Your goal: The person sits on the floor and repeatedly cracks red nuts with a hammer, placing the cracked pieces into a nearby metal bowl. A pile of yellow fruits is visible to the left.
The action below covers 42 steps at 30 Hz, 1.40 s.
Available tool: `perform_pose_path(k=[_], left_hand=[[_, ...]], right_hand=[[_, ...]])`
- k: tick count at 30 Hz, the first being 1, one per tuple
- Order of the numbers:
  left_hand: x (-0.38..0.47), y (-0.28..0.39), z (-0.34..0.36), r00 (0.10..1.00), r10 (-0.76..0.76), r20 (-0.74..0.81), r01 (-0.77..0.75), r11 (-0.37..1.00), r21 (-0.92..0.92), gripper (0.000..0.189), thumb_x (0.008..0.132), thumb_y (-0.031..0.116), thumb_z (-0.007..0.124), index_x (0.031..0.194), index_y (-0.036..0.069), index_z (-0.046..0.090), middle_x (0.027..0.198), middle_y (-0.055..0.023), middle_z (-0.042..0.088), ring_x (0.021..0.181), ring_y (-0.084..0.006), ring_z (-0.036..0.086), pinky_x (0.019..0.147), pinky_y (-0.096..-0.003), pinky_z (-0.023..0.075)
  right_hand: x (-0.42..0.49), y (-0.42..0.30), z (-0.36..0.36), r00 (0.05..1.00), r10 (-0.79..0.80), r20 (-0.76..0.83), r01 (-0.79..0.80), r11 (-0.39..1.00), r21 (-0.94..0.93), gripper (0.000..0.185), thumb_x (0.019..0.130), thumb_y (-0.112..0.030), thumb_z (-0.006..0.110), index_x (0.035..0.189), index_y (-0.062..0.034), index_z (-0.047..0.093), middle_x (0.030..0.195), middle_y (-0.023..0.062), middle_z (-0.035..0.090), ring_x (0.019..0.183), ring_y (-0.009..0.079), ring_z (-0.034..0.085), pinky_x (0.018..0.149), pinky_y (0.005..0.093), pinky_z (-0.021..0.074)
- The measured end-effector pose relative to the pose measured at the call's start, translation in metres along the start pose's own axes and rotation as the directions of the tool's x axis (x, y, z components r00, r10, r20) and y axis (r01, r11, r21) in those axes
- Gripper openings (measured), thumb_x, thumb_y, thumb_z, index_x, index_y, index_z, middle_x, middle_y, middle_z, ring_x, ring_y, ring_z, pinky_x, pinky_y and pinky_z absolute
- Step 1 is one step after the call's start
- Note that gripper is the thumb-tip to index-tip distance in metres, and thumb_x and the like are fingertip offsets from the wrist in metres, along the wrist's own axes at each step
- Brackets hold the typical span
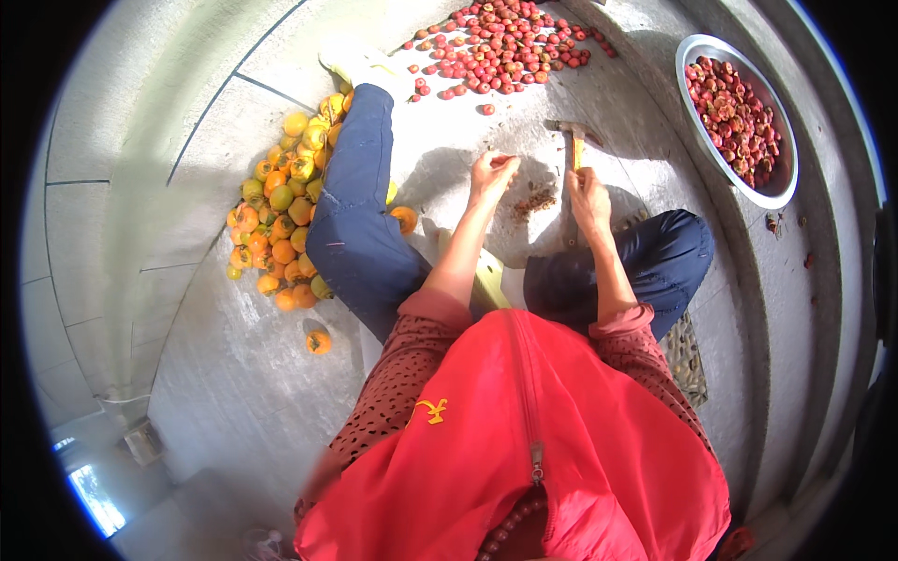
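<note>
My right hand (pixel 589 200) grips the handle of a claw hammer (pixel 578 144), its metal head pointing away from me just above the concrete floor. My left hand (pixel 494 175) hovers to its left with thumb and fingers drawn together. Whether something small is pinched there is too small to make out. On the floor between and below the hands lies a little heap of brown scraps (pixel 535 201), perhaps seeds or cores. A single small red fruit (pixel 487 109), like a hawthorn, rests beyond my left hand.
Many small red fruits (pixel 501 49) spread over the floor ahead. A metal basin (pixel 791 168) of broken red fruits stands on the steps (pixel 754 294) at right. Persimmons (pixel 282 200) are piled outside my left leg (pixel 358 189); one persimmon (pixel 318 341) lies apart.
</note>
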<state>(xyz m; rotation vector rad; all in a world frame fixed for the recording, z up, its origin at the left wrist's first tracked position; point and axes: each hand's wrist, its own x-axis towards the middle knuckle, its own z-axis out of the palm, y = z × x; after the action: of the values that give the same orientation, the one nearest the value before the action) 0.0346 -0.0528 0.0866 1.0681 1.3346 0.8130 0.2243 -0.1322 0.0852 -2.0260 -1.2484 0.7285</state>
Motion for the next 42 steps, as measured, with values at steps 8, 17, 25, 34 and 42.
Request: perform_pose_path(k=[8,17,25,34,42], left_hand=[[0.086,-0.014,0.016,0.868,0.451,-0.210,-0.313,0.823,0.474,0.020,0.076,0.016,0.074,0.088,0.009,0.059,0.078,-0.0083,0.067,0.074,-0.0268,0.066,0.069,-0.0391,0.0520],[0.102,-0.033,0.016,0.845,0.527,-0.096,-0.410,0.751,0.517,0.019,0.075,0.012,0.075,0.089,0.010,0.062,0.082,-0.0059,0.062,0.078,-0.0235,0.062,0.071,-0.0379,0.0495],[0.103,-0.042,0.012,0.857,0.505,-0.101,-0.422,0.801,0.425,0.027,0.069,0.003,0.074,0.089,0.006,0.057,0.086,-0.0088,0.061,0.085,-0.0293,0.060,0.076,-0.0412,0.0485],[0.093,-0.043,0.004,0.855,0.504,-0.120,-0.407,0.798,0.445,0.040,0.066,-0.005,0.067,0.104,0.000,0.054,0.094,-0.0180,0.058,0.091,-0.0375,0.058,0.082,-0.0441,0.0477],[0.090,-0.042,0.003,0.830,0.539,-0.142,-0.462,0.807,0.368,0.033,0.074,0.003,0.065,0.105,0.002,0.053,0.097,-0.0181,0.056,0.091,-0.0383,0.057,0.080,-0.0440,0.0480]], right_hand=[[0.028,0.032,0.021,0.998,-0.002,-0.058,-0.020,0.931,-0.364,0.034,0.077,-0.029,0.065,0.095,-0.0019,0.056,0.093,0.0209,0.060,0.090,0.0401,0.062,0.079,0.0489,0.0501],[0.048,0.014,0.010,0.721,0.145,0.677,-0.693,0.135,0.709,0.020,0.096,-0.027,0.050,0.097,-0.0069,0.049,0.062,-0.0010,0.044,0.047,0.0050,0.034,0.041,0.0201,0.0311],[0.026,-0.035,0.026,0.967,0.136,0.217,-0.208,0.911,0.355,0.043,0.101,-0.042,0.045,0.087,-0.0032,0.055,0.059,-0.0028,0.045,0.049,0.0081,0.042,0.045,0.0273,0.0370],[0.030,-0.031,0.054,0.968,-0.221,0.117,0.239,0.956,-0.170,0.041,0.100,-0.039,0.045,0.093,-0.0003,0.057,0.077,0.0318,0.060,0.077,0.0527,0.057,0.062,0.0544,0.0438],[0.030,-0.065,0.025,0.994,-0.023,0.105,0.000,0.977,0.214,0.043,0.103,-0.039,0.043,0.084,-0.0018,0.055,0.062,0.0015,0.048,0.053,0.0086,0.043,0.050,0.0288,0.0378]])
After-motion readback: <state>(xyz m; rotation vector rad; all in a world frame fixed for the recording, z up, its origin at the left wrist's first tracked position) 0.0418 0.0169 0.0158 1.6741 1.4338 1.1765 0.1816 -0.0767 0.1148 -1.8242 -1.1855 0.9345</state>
